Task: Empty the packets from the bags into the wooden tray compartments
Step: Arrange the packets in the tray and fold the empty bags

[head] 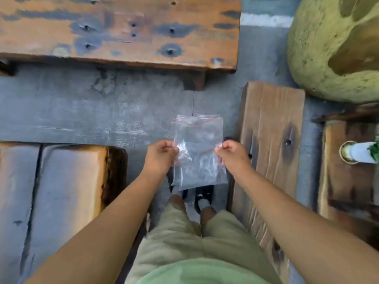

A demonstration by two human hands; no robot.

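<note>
Clear plastic zip bags (199, 150) with a red seal line hang in front of me over the grey floor. They look like two bags overlapping, and I see nothing inside them. My left hand (161, 155) pinches their left edge. My right hand (232, 153) pinches the right edge at about the same height. The red-lined mouth points away from me. No wooden tray with compartments and no packets are in view.
A worn wooden table (119, 31) spans the top. A wooden bench (270, 152) runs along my right, another wooden block (61, 181) lies at the left. A large green rounded object (336, 46) sits top right. A white cup (356, 151) stands on wood at far right.
</note>
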